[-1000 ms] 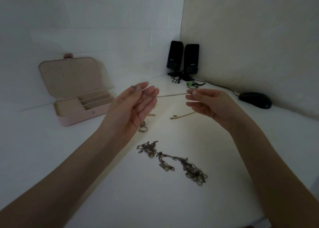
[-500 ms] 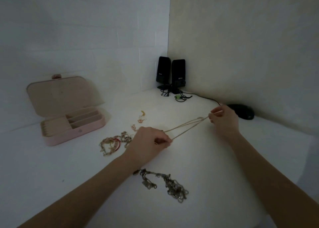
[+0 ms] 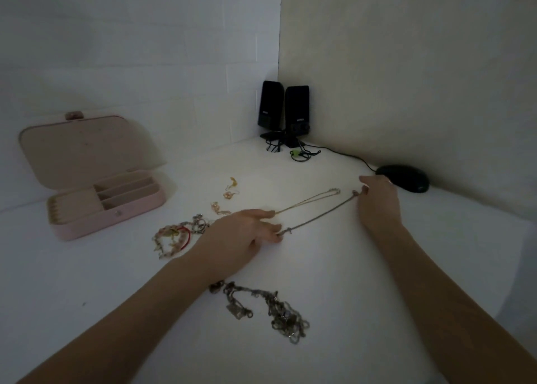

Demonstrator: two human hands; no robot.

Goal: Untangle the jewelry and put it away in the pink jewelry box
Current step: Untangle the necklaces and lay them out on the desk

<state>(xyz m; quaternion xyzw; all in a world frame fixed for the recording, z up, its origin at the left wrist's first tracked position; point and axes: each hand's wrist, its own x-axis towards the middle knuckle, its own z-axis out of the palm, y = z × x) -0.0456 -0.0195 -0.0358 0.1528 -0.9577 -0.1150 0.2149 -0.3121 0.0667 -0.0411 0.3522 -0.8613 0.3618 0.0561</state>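
Note:
Two thin chains lie stretched on the white table: a gold chain (image 3: 308, 201) and a darker silver chain (image 3: 322, 213). My left hand (image 3: 241, 237) rests on the table with its fingertips on the near ends of both chains. My right hand (image 3: 377, 200) pinches the far end of the silver chain. The pink jewelry box (image 3: 107, 206) stands open at the left, lid raised, compartments bare. A tangled dark chain pile (image 3: 261, 308) lies near my left forearm. A beaded tangle with a red band (image 3: 174, 238) lies left of my left hand.
Small earrings (image 3: 229, 190) lie between the box and the chains. Two black speakers (image 3: 283, 110) with cables stand in the corner. A black mouse (image 3: 404, 177) sits by the right wall, just behind my right hand.
The chains, held taut in the air before, now lie on the table. My left hand has lowered and flattened its fingers on their near ends. My right hand stays at the far end.

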